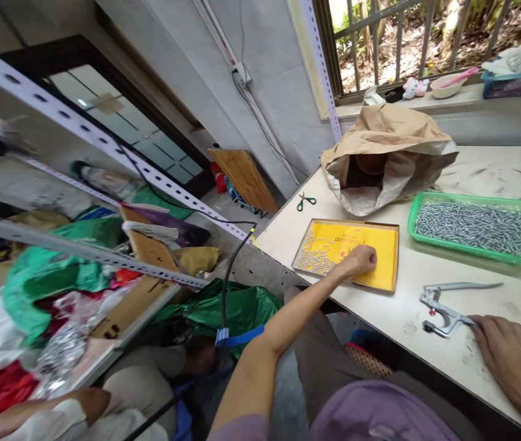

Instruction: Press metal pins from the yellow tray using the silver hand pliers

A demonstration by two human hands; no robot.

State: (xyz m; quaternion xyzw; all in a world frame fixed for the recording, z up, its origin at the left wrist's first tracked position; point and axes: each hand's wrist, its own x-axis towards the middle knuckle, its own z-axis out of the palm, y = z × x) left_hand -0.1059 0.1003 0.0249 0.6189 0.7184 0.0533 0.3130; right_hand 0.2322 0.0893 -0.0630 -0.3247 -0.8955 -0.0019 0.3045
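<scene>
My left hand (362,261) is closed in a fist above a shallow cardboard tray (397,257) with a yellow printed lining. Whatever it may hold is hidden by the fingers. Small silvery metal pins (314,260) lie gathered in the tray's left part, a few scattered farther up. On the table at right, my right hand (506,349) rests with its fingers over the handle end of metal punch pliers (448,317). The pliers lie flat with jaws apart. Behind them, a green plastic basket (480,256) is filled with many similar small metal pieces.
A crumpled brown paper bag (384,138) stands open behind the tray. Small scissors (306,200) lie near the table's left edge. Perforated metal shelf posts (104,138) and a black cable (226,275) are at left. Another person's arm and knee (138,386) show at lower left.
</scene>
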